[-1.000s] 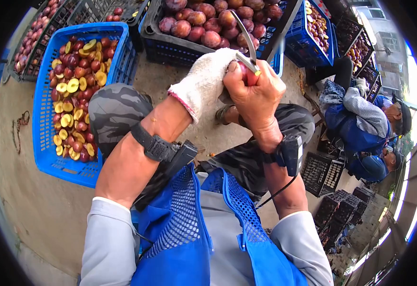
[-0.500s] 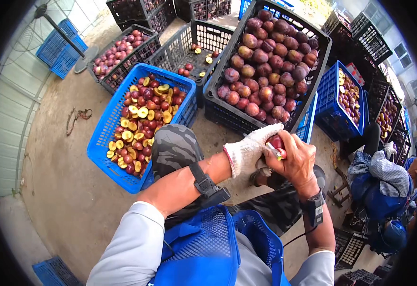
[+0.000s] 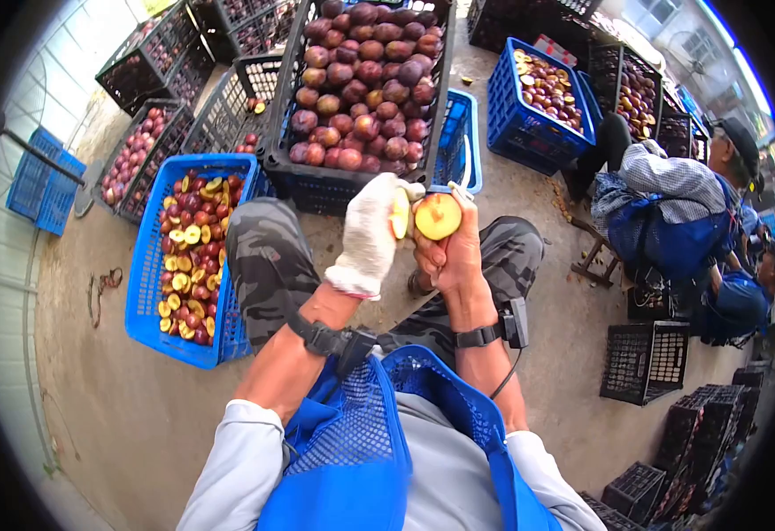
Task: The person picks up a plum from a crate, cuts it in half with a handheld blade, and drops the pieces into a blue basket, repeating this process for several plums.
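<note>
My left hand [image 3: 370,232], in a whitish knit glove, is closed on a cut plum half [image 3: 400,215] with yellow flesh showing. Beside it my bare right hand [image 3: 454,243] grips the other plum half [image 3: 438,216], its round cut face turned up towards me. A thin pale blade, apparently a small knife [image 3: 467,164], sticks up from the right hand; its handle is hidden. Just beyond both hands, a black crate [image 3: 283,164] is heaped with whole plums [image 3: 365,88]. Left of my knee, a blue crate [image 3: 144,292] holds cut plums [image 3: 194,239].
Below the plum crate's right side is another blue crate [image 3: 469,119]. Black crates [image 3: 144,164] stand at the back left. At the right, a seated person [image 3: 670,203] is near a blue crate of cut plums [image 3: 538,133]. A black crate [image 3: 644,363] rests on the floor.
The reddish plum held between my hands is now in two halves, one in each hand. Both hands have shifted left and turned. The view has swung right.
</note>
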### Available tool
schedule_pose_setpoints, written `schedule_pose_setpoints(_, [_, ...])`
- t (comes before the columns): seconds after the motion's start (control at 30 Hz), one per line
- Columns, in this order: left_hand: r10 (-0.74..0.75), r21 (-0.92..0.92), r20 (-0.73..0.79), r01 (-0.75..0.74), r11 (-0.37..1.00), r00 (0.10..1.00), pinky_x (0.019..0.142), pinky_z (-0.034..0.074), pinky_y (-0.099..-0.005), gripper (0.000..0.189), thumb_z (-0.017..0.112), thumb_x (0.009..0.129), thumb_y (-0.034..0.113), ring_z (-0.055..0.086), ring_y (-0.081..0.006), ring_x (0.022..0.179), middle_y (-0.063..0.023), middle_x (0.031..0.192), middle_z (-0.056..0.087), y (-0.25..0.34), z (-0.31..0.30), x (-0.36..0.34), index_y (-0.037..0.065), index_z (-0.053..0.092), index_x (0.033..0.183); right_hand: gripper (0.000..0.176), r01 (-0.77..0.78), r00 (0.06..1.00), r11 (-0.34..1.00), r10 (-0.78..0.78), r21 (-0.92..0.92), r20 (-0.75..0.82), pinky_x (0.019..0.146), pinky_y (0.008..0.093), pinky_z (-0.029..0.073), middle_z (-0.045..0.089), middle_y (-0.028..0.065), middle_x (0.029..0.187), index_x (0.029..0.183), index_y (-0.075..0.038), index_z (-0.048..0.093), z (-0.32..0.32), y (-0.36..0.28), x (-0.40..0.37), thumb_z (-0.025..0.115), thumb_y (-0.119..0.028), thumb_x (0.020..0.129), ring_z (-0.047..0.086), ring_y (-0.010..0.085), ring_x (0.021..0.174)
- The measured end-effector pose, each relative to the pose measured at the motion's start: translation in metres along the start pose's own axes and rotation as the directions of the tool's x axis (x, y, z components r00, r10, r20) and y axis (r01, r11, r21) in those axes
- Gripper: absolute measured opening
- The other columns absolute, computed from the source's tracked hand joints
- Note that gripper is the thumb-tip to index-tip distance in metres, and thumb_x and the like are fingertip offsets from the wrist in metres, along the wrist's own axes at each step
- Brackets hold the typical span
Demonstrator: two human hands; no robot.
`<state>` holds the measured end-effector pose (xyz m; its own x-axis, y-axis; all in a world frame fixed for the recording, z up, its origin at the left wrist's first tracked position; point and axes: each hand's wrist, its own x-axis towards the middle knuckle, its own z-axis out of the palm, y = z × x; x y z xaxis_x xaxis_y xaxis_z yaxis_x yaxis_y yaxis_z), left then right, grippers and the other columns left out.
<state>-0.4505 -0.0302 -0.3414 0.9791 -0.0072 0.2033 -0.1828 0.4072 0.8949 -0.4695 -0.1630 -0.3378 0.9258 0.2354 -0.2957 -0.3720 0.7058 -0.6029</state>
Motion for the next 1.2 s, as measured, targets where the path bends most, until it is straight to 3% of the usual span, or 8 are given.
schedule_pose_setpoints(0.13, [-0.540, -0.539, 0.317, 0.617, 0.573, 0.779, 0.053, 0.050, -0.0263, 0.055, 0.047, 0.101, 0.050, 0.068, -0.0186, 0.072, -0.0084, 0.088, 0.072, 0.010, -0.029, 0.005, 0.000, 0.069, 0.107, 0.061, -0.046, 0.982, 0.998, 0.036, 0.051, 0.184, 0.028, 0.0236, 0.030, 0.054, 0.0048, 0.056, 0.102, -0.004, 0.065, 0.005, 0.007, -0.005, 0.041, -0.060, 0.100, 0.031, 0.0085, 0.030])
schedule_pose_setpoints(0.27, [-0.528, -0.634, 0.235, 0.541, 0.553, 0.816, 0.062, 0.055, -0.0375, 0.057, 0.046, 0.101, 0.051, 0.061, -0.0204, 0.058, -0.0122, 0.085, 0.071, 0.031, -0.074, 0.019, -0.002, 0.066, 0.111, 0.055, -0.054, 0.997, 0.994, 0.047, -0.100, -0.066, 0.029, 0.0249, 0.032, 0.057, 0.0070, 0.058, 0.102, -0.007, 0.065, 0.019, 0.020, 0.008, 0.043, -0.057, 0.101, 0.033, 0.0090, 0.031])
schedule_pose_setpoints(0.4, [-0.359, -0.811, -0.481, -0.251, 0.528, 0.800, 0.095, 0.056, -0.0534, 0.071, 0.056, 0.098, 0.053, 0.068, -0.0369, 0.103, -0.0299, 0.121, 0.064, 0.089, -0.185, 0.039, -0.009, 0.045, 0.130, 0.047, -0.224, 0.939, 0.790, 0.019, -0.571, -0.342, 0.030, 0.0254, 0.032, 0.067, 0.0095, 0.067, 0.099, -0.007, 0.064, -0.011, 0.054, 0.045, 0.051, -0.052, 0.101, 0.037, 0.0101, 0.031])
schedule_pose_setpoints(0.6, [-0.402, -0.740, -0.394, -0.026, 0.673, 0.826, 0.079, 0.056, -0.0412, 0.043, 0.055, 0.100, 0.037, 0.065, -0.0246, 0.073, -0.0129, 0.101, 0.070, 0.076, -0.242, 0.012, 0.000, 0.063, 0.120, 0.061, -0.087, 0.992, 0.590, -0.022, -0.803, -0.123, 0.035, 0.0296, 0.033, 0.075, 0.0152, 0.084, 0.097, -0.006, 0.067, 0.094, 0.055, 0.202, 0.049, -0.065, 0.098, 0.044, 0.0115, 0.039])
schedule_pose_setpoints(0.7, [-0.485, -0.709, -0.334, 0.123, 0.694, 0.808, 0.077, 0.057, -0.0432, 0.038, 0.054, 0.101, 0.035, 0.064, -0.0236, 0.066, -0.0129, 0.093, 0.071, 0.071, -0.214, 0.021, 0.001, 0.065, 0.117, 0.045, 0.352, 0.893, 0.157, -0.351, -0.923, 0.281, 0.047, 0.0304, 0.033, 0.050, -0.0052, 0.062, 0.079, -0.008, 0.065, 0.144, 0.021, 0.267, 0.063, -0.049, 0.097, 0.043, 0.0066, 0.053])
schedule_pose_setpoints(1.03, [-0.592, -0.611, -0.194, 0.376, 0.697, 0.782, 0.070, 0.059, -0.0432, 0.031, 0.062, 0.096, 0.029, 0.067, -0.0224, 0.061, -0.0103, 0.086, 0.071, 0.016, -0.193, 0.101, 0.004, 0.065, 0.113, 0.048, -0.153, 0.810, -0.689, -0.498, -0.708, 0.309, 0.075, 0.0467, 0.056, 0.072, 0.0216, 0.089, 0.098, -0.004, 0.067, 0.018, 0.036, 0.266, 0.074, -0.049, 0.083, 0.072, 0.0374, 0.087])
schedule_pose_setpoints(1.13, [-0.630, -0.549, -0.130, 0.474, 0.689, 0.766, 0.070, 0.059, -0.0429, 0.030, 0.062, 0.097, 0.030, 0.067, -0.0244, 0.062, -0.0128, 0.090, 0.070, 0.009, -0.174, 0.099, 0.006, 0.065, 0.114, 0.041, -0.120, 0.857, -0.444, -0.497, -0.888, 0.133, 0.071, 0.0427, 0.055, 0.072, 0.0180, 0.091, 0.100, -0.005, 0.066, 0.028, 0.029, 0.269, 0.074, -0.041, 0.083, 0.072, 0.0295, 0.081])
schedule_pose_setpoints(1.2, [-0.612, -0.499, -0.094, 0.494, 0.711, 0.785, 0.073, 0.058, -0.0433, 0.036, 0.059, 0.099, 0.036, 0.068, -0.0257, 0.068, -0.0140, 0.096, 0.070, 0.006, -0.165, 0.099, 0.007, 0.062, 0.119, 0.037, 0.111, 0.937, 0.406, -0.348, -0.907, -0.041, 0.070, 0.0282, 0.051, 0.069, 0.0040, 0.095, 0.105, -0.002, 0.064, 0.041, 0.013, 0.250, 0.079, -0.026, 0.082, 0.060, 0.0097, 0.083])
